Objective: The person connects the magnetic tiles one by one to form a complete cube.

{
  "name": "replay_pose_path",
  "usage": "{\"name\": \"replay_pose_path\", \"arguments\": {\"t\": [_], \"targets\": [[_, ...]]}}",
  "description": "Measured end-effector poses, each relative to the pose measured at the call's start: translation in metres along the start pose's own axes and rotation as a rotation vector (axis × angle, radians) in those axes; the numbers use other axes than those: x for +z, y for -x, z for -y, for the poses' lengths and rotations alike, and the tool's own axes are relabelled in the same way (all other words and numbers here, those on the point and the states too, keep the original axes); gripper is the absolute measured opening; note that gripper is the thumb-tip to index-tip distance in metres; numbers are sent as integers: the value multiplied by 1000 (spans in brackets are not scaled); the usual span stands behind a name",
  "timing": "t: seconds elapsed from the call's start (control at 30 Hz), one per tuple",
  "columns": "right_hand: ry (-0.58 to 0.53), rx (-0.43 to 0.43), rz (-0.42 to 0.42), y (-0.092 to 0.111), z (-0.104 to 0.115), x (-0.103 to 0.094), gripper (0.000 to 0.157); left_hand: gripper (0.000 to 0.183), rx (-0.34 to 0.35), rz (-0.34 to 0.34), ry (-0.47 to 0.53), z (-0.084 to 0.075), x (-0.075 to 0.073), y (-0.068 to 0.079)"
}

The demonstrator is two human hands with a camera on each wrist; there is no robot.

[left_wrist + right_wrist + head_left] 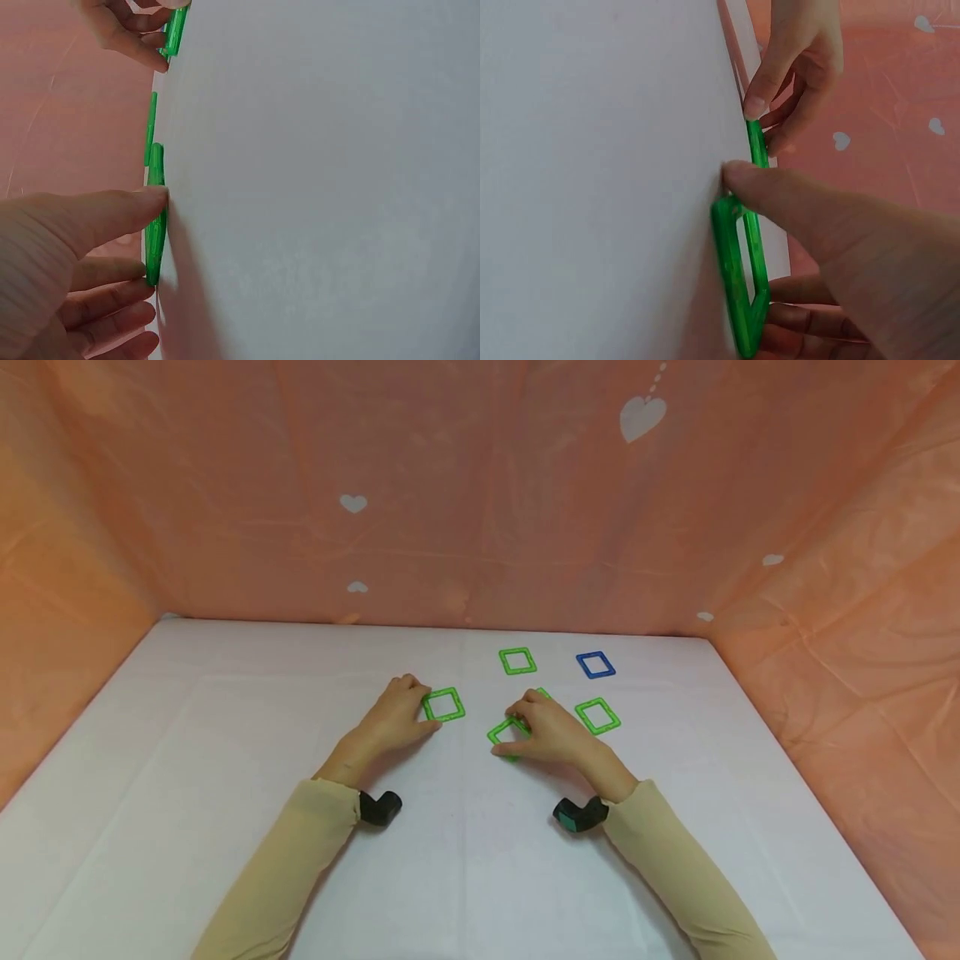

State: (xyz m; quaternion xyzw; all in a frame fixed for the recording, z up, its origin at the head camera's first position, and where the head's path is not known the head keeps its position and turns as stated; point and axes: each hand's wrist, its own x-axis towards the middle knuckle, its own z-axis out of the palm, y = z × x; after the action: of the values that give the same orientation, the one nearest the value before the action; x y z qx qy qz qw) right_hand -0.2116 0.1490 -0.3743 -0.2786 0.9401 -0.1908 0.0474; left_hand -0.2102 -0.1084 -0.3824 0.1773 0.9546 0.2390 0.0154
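Note:
My left hand holds a green open square tile by its edges, thumb on the near side and fingers on the far side. In the left wrist view that tile stands edge-on between thumb and fingertips. To the right, my right hand grips another green square tile between thumb and fingers. The right wrist view shows this tile tilted, its hollow middle visible. A gap separates the two held tiles. Behind the right hand, one more green tile is mostly hidden.
A green square tile and a blue square tile lie toward the back of the white table. Right of my right hand lies another green tile. An orange curtain with hearts surrounds the table's back and sides.

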Motion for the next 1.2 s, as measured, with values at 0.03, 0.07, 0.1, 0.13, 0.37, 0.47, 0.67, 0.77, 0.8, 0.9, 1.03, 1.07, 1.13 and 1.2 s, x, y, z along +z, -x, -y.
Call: {"name": "replay_pose_path", "arguments": {"t": [0.03, 0.07, 0.1, 0.13, 0.37, 0.47, 0.67, 0.77, 0.8, 0.9, 1.03, 1.07, 1.13, 1.2], "targets": [[4, 4, 0, 0, 1, 0, 61, 57, 0, 5, 6, 0, 0, 0], [6, 6, 1, 1, 1, 0, 60, 57, -1, 11, 12, -1, 1, 0], [11, 11, 2, 1, 2, 0, 59, 56, -2, 15, 18, -1, 1, 1], [15, 12, 3, 1, 2, 0, 58, 56, -4, 20, 23, -1, 1, 0], [30, 22, -14, 1, 4, 0, 52, 53, 3, 22, 108, -1, 2, -1], [19, 32, -29, 2, 4, 0, 54, 52, 3, 20, 174, 1, 3, -2], [-45, 48, -64, 0, 2, 0, 59, 51, -18, 13, 267, 4, 6, -3], [-111, 37, -87, -3, 2, 0, 61, 50, -19, -5, 305, 7, 7, -4], [-126, 29, -95, -4, 1, 0, 62, 50, -21, -9, 320, 7, 7, -4], [-165, 7, -121, -8, 0, 0, 62, 50, -18, -15, 352, 9, 8, -4], [-217, -24, -162, -12, -1, 1, 60, 50, -30, -11, 383, 11, 7, -4], [-229, -27, -171, -13, -1, 1, 60, 50, -34, -8, 390, 11, 6, -3], [-262, -36, -193, -16, -1, 2, 60, 50, -39, -4, 399, 11, 6, -3], [-287, -49, -221, -18, -2, 2, 60, 50, -43, 1, 410, 11, 5, -3]]}}
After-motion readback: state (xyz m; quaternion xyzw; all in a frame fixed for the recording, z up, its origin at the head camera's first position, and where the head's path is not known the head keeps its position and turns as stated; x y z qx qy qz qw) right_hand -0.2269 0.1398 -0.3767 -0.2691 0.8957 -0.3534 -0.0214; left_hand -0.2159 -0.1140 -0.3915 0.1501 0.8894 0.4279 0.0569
